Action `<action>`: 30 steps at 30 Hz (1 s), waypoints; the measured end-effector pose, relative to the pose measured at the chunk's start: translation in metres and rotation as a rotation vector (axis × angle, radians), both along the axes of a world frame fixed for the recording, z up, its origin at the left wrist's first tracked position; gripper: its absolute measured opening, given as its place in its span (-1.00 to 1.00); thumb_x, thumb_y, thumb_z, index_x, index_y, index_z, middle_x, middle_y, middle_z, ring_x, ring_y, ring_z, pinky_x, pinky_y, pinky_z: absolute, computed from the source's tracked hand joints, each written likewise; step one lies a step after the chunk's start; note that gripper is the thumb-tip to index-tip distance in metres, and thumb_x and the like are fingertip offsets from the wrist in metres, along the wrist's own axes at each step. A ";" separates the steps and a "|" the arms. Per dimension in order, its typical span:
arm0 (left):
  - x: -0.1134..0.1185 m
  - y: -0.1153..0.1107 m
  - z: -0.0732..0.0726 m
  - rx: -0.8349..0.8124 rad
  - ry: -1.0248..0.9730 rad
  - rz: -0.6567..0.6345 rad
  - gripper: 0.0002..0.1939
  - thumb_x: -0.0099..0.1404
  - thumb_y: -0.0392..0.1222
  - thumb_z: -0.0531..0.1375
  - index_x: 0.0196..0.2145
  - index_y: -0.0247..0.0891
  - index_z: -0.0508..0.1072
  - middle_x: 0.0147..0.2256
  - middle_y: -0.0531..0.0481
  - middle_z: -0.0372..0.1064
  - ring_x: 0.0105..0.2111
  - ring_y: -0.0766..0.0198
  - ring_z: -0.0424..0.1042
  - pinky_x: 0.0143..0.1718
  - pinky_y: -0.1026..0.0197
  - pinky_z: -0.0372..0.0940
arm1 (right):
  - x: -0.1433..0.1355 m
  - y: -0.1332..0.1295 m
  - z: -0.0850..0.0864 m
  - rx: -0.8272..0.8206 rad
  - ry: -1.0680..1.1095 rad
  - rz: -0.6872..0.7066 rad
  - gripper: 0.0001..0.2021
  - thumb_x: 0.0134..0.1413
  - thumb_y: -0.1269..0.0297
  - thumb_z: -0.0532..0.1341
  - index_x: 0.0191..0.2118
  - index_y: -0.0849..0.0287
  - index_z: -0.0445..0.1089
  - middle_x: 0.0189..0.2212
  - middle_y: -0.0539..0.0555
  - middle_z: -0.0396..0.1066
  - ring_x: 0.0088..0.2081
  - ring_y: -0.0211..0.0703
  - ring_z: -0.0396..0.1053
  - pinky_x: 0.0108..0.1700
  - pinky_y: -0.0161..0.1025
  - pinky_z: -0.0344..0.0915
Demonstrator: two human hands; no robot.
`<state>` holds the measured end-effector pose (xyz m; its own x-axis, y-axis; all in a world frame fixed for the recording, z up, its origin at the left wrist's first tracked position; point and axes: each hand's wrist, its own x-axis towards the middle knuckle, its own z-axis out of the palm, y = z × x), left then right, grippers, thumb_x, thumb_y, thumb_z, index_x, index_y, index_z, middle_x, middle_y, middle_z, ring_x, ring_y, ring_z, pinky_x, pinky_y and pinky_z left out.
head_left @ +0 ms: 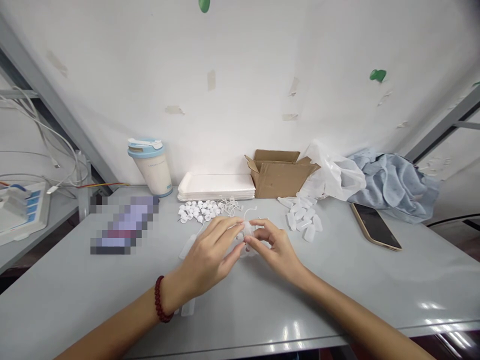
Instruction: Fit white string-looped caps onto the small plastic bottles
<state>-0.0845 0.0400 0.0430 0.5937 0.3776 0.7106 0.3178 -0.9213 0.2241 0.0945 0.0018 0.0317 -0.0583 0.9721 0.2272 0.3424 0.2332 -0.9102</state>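
Observation:
Both hands meet over the middle of the grey table (318, 300). Between the fingertips is a small translucent white part (248, 229), with a thin curved white strand (249, 210) rising behind it. My left hand (210, 255), a dark red bead bracelet at its wrist, pinches the part from the left. My right hand (275, 250) pinches it from the right. More translucent pieces lie under the fingertips, partly hidden. Behind the left hand is a pile of small white caps (197, 211) beside tangled white loops (229, 206). Flat translucent pieces (305, 217) lie behind the right hand.
Along the wall stand a cup with a blue lid (152, 167), a stack of white trays (216, 186), an open cardboard box (281, 180), a plastic bag (333, 175) and blue cloth (393, 182). One phone (377, 227) lies right; a pixelated device (125, 227) lies left.

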 end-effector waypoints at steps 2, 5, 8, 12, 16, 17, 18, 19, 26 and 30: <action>0.000 -0.002 0.001 0.036 0.083 -0.019 -0.63 0.27 -0.34 0.15 0.04 -0.35 0.24 -0.04 -0.23 0.32 -0.01 0.06 0.27 -0.02 -0.03 0.29 | -0.002 -0.002 0.000 -0.032 0.014 0.002 -0.71 0.10 0.14 0.16 -0.12 0.18 0.22 -0.52 0.00 0.43 -0.43 -0.20 0.39 -0.53 -0.37 0.15; 0.001 -0.005 0.002 0.074 0.180 -0.005 -0.59 0.27 -0.29 0.16 0.05 -0.39 0.21 -0.02 -0.25 0.30 0.02 0.01 0.24 0.02 -0.07 0.26 | -0.004 -0.004 0.000 -0.060 0.042 0.016 -0.73 0.10 0.14 0.17 -0.14 0.18 0.22 -0.54 -0.02 0.43 -0.46 -0.23 0.37 -0.47 -0.35 0.19; 0.002 -0.007 0.003 0.052 0.230 0.025 -0.60 0.27 -0.31 0.14 0.05 -0.39 0.21 -0.01 -0.24 0.29 0.03 0.01 0.22 0.03 -0.07 0.25 | -0.005 -0.005 -0.002 -0.063 0.047 0.022 -0.75 0.13 0.13 0.15 -0.16 0.18 0.23 -0.61 -0.09 0.37 -0.53 -0.28 0.33 -0.44 -0.34 0.21; -0.005 -0.013 0.008 -0.056 0.264 0.025 -0.60 0.25 -0.29 0.16 0.04 -0.35 0.22 -0.02 -0.20 0.29 0.02 0.04 0.21 0.05 -0.06 0.24 | -0.005 -0.005 -0.002 -0.058 0.063 0.058 -0.76 0.20 0.10 0.07 -0.24 0.19 0.30 -0.61 -0.05 0.37 -0.50 -0.25 0.38 -0.42 -0.32 0.27; -0.031 -0.026 0.008 -0.171 0.304 0.036 -0.55 0.23 -0.26 0.19 0.06 -0.28 0.19 -0.01 -0.17 0.29 0.03 0.07 0.20 0.02 0.00 0.28 | -0.006 -0.006 0.001 -0.025 0.056 0.116 -0.70 0.24 0.12 0.02 -0.38 0.19 0.34 -0.49 0.04 0.46 -0.43 -0.23 0.45 -0.34 -0.30 0.32; -0.040 -0.030 0.007 -0.195 0.328 0.038 -0.54 0.22 -0.24 0.20 0.05 -0.26 0.20 -0.01 -0.16 0.30 0.04 0.07 0.20 0.01 0.01 0.29 | -0.006 -0.006 0.002 -0.019 0.045 0.119 -0.70 0.23 0.13 0.03 -0.40 0.19 0.34 -0.49 0.04 0.46 -0.45 -0.24 0.44 -0.35 -0.31 0.31; -0.048 -0.034 0.006 -0.213 0.351 0.045 -0.54 0.22 -0.22 0.21 0.05 -0.24 0.21 0.00 -0.14 0.30 0.05 0.08 0.20 0.03 0.01 0.29 | -0.006 -0.006 0.002 -0.012 0.036 0.118 -0.71 0.23 0.14 0.04 -0.41 0.19 0.35 -0.50 0.04 0.46 -0.47 -0.25 0.43 -0.37 -0.31 0.31; -0.057 -0.038 0.005 -0.221 0.365 0.044 -0.54 0.21 -0.21 0.22 0.05 -0.22 0.22 0.01 -0.13 0.30 0.06 0.08 0.20 0.04 0.01 0.28 | -0.006 -0.006 0.003 -0.006 0.029 0.112 -0.72 0.22 0.16 0.06 -0.41 0.19 0.35 -0.51 0.03 0.45 -0.48 -0.26 0.42 -0.37 -0.32 0.31; -0.088 -0.053 -0.003 -0.353 0.452 0.079 -0.52 0.16 -0.17 0.24 0.04 -0.13 0.29 0.00 -0.05 0.36 0.06 0.07 0.25 -0.01 0.08 0.35 | -0.004 -0.004 0.003 -0.029 0.015 0.072 -0.74 0.20 0.18 0.07 -0.43 0.19 0.36 -0.52 0.02 0.44 -0.49 -0.26 0.39 -0.41 -0.33 0.29; -0.088 -0.049 -0.009 -0.387 0.474 0.091 -0.57 0.16 -0.20 0.24 0.00 -0.16 0.33 -0.01 -0.07 0.36 0.05 0.06 0.25 0.00 0.05 0.33 | -0.004 -0.003 0.003 -0.034 0.000 0.056 -0.73 0.19 0.19 0.07 -0.45 0.19 0.36 -0.53 0.02 0.44 -0.49 -0.26 0.38 -0.41 -0.33 0.29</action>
<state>-0.1721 -0.0094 0.0343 0.7644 0.6195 0.1786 0.5384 -0.7657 0.3519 0.0907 -0.0012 0.0351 -0.1123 0.9745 0.1943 0.3295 0.2210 -0.9179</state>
